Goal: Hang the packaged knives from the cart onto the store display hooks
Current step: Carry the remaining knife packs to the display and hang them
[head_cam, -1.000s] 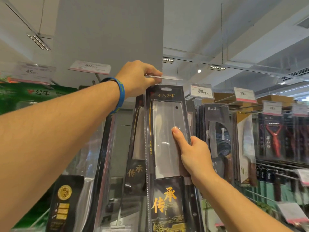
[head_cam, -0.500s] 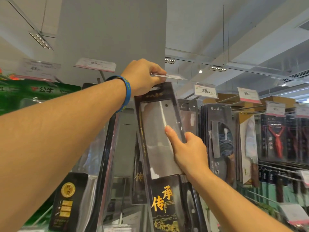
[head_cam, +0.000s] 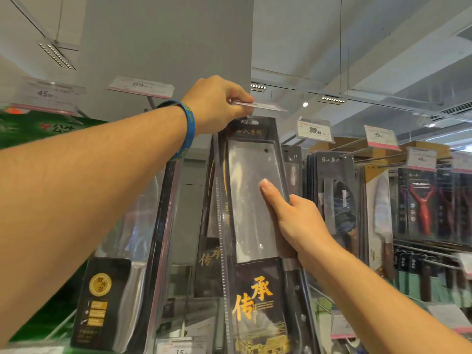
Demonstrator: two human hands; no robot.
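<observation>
the right hand grips the packaged cleaver by its right edge, thumb flat on the clear front, fingers curled behind. the pack stands upright among the display, its hang hole just under a clear price tag. i can't tell whether the hole has caught on anything. the left hand, blue wristband on the wrist, pinches that tag. other packaged knives hang to the right.

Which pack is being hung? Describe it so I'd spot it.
Find the big grey pillar. Below it the left hand pinches a price tag, and under that the right hand grips a tall black cleaver pack. A twin behind shares its gold characters; only this one is in front, with a thumb on its blade window.
</observation>
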